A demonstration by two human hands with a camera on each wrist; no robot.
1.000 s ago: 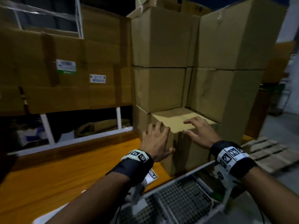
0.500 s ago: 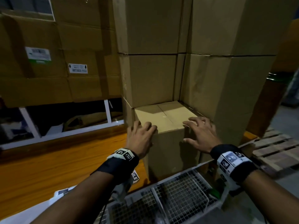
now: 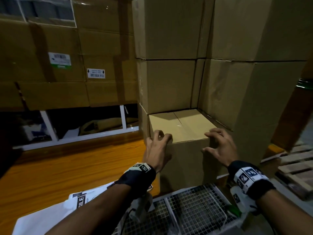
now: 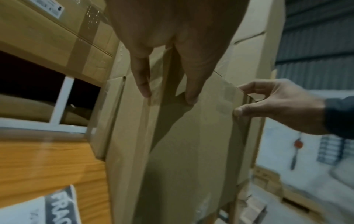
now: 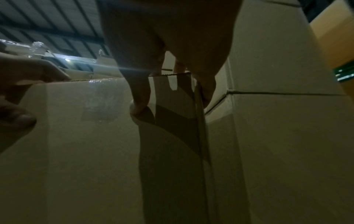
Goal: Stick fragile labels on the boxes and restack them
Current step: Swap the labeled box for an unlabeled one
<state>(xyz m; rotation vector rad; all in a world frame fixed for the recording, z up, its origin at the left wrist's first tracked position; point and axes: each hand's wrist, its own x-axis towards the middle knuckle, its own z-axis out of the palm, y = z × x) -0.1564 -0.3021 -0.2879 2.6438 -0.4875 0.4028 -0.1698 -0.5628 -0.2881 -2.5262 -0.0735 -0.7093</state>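
Both hands have slid back along the carton since the earlier frames: 1 second ago they lay flat on its lid, and now they sit at its near top corners. That carton, the low box (image 3: 179, 128), stands on the orange bench (image 3: 67, 167), tucked into the corner made by 2 taller stacks of boxes (image 3: 169, 82) behind it and to its right.

At the near-left corner the left hand (image 3: 156, 150) has its fingers curled over the lid edge and its thumb down the front face. The right hand (image 3: 220, 146) mirrors it at the near-right corner; in the left wrist view its thumb and forefinger clasp the box's vertical edge, fingers bent round it.

What matters for the next move is that the box lies straight ahead of both hands, about equally near each, with its taped seam running away from the person. Neighbours block it behind and on the right, so the free way out looks to be toward the person or leftward over the bench. No label shows on its lid or front; a sheet of fragile labels (image 3: 79, 200) lies on the bench under the left forearm.
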